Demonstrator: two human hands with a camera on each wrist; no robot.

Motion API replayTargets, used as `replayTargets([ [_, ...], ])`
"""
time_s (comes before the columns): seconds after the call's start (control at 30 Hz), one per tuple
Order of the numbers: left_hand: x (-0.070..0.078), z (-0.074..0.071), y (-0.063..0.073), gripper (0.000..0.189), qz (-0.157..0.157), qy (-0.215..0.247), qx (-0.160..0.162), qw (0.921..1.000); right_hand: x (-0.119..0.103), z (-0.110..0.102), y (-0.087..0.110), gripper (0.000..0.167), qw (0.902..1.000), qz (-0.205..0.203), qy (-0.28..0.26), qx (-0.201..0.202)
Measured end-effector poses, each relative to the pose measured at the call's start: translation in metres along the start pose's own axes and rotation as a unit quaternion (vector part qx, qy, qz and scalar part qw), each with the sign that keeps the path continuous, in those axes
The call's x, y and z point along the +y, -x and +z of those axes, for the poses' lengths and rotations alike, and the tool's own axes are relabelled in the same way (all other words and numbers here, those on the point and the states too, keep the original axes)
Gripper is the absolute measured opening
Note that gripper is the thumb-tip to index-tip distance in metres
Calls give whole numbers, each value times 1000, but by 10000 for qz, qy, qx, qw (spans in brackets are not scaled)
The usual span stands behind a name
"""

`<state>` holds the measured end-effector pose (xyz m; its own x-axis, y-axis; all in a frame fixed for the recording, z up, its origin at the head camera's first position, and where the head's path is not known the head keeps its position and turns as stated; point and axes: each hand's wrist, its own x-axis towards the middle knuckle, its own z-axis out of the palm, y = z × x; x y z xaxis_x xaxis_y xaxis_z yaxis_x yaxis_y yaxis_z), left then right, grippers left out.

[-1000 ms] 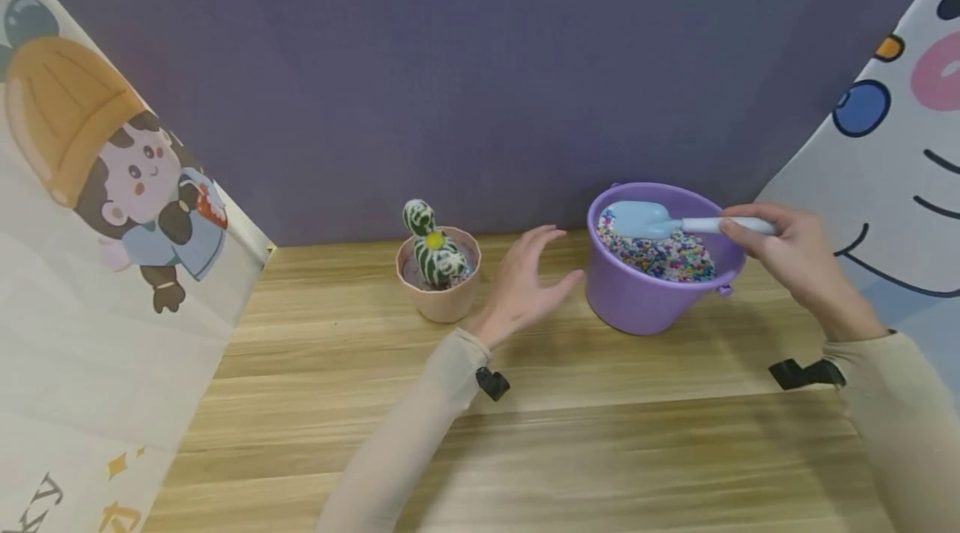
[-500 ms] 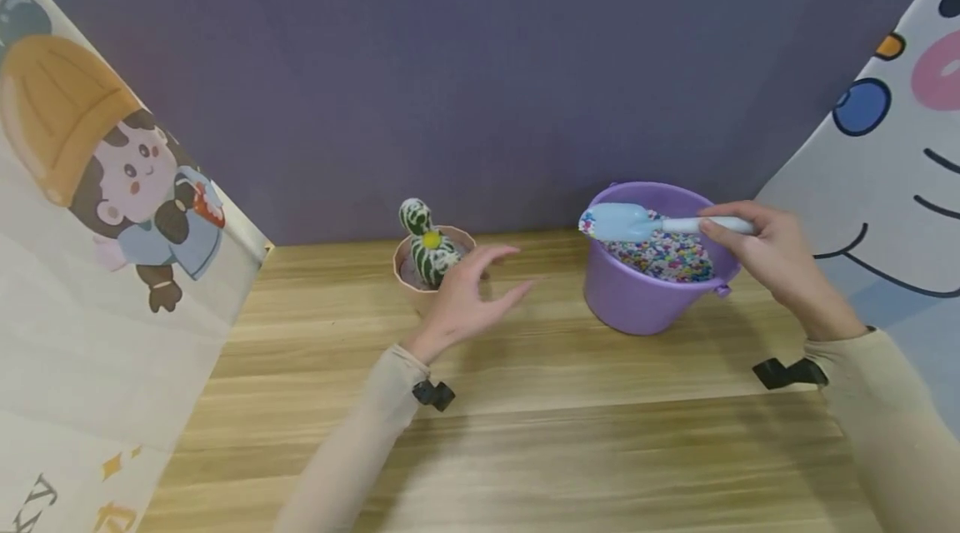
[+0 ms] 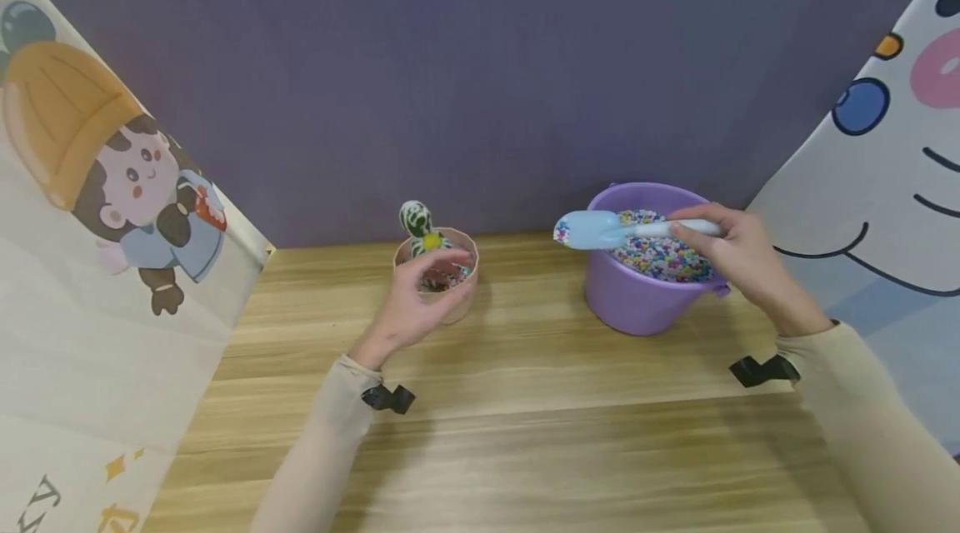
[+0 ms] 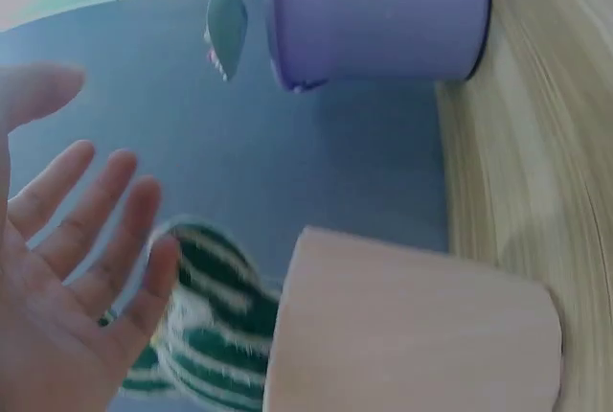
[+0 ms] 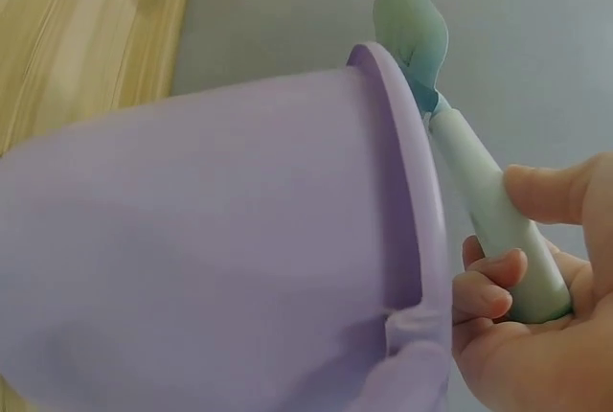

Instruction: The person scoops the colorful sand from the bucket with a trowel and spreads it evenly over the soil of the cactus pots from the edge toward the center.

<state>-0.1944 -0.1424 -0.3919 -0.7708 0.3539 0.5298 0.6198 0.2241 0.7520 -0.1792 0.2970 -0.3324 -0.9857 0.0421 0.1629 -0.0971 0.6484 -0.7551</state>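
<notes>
The right hand [image 3: 738, 254] grips a light-blue shovel [image 3: 600, 230] over the purple bucket [image 3: 636, 300], which stands to that hand's left. The left hand [image 3: 408, 300], fingers apart, is just beside the potted cactus [image 3: 417, 222].

Looks like a small screened-off booth. Has a wood-grain table [image 3: 540, 466] closed in by a plain, dark blue-grey backdrop [image 3: 480, 83] behind and pale side panels [image 3: 67, 375] printed with cartoons [image 3: 142, 175]. Shows too little beyond these to tell home from office or studio.
</notes>
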Motion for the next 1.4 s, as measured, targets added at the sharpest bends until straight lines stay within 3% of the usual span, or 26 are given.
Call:
replayTargets([
  [0.07, -8, -7, 4, 28, 228, -13, 479, 9986, -1, 3, 1, 45, 10000, -17, 11, -4],
  [0.17, -21, -17, 9, 17, 200, -135, 1230, 9921, 0, 7, 3, 43, 10000, -31, -2, 8],
  [0.27, -35, -27, 12, 13, -153, -182, 1799, 9834, -1, 11, 4, 44, 10000, -8, 3, -24],
  [0.37, -48, -38, 15, 21, -609, -139, 1951, 9788, -5, 14, 6, 46, 9998, 69, 85, -139],
  [0.47, -62, -47, 20, 34, -1055, -142, 1740, 9790, -10, 19, 8, 45, 9998, 5, 144, -160],
  [0.63, -79, -57, 27, 61, -1661, -245, 913, 9816, -19, 30, 8, 36, 9993, -377, -25, -37],
  [0.77, -86, -61, 27, 84, -1849, -426, 264, 9815, -27, 39, 6, 32, 9985, -538, -92, -93],
  [0.9, -89, -61, 26, 106, -1863, -715, -172, 9797, -37, 49, 4, 30, 9974, -703, -49, -147],
  [1.07, -89, -58, 25, 117, -1795, -866, -373, 9792, -47, 61, 4, 28, 9955, -921, -33, -203],
  [1.4, -88, -55, 25, 112, -1865, -848, -352, 9782, -60, 81, 4, 25, 9929, -1180, 125, -122],
])
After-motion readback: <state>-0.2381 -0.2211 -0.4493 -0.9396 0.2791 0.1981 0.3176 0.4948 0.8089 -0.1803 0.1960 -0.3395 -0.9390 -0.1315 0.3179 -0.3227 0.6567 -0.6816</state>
